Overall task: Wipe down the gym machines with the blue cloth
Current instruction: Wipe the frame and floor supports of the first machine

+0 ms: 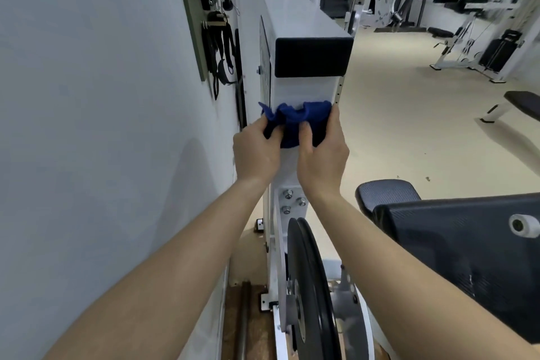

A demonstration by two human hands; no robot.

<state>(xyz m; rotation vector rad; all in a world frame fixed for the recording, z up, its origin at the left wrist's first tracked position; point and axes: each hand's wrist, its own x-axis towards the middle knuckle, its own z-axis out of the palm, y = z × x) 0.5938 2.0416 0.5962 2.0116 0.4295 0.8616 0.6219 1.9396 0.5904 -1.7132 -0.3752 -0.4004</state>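
**Wiping of a machine column, head view.** A white wall (102,96) fills the left of the scene. The white column (304,90) of a gym machine stands just beside it, in the middle distance. At the near right lies a black padded seat (467,257), and a black pulley wheel (306,286) is mounted low on the column, nearest the viewer. A black rectangular pad (312,57) caps the near face of the column, above the hands.

The left hand (257,149) is closed round the bunched left end of the blue cloth (298,123). The right hand (324,152) holds the right end, with the thumb laid on the front of the cloth and the fingers run up the right edge of the column. The cloth is thus stretched across the near face of the column, below the black pad and well above a cluster of bolts (292,202).

The step in hand is judged to be the wiping of this white face, early in a task that covers several machines; others are seen far right. The next move is judged to call for even pressure from both hands while the cloth is drawn along the face, with snagging on the bolts to be avoided.
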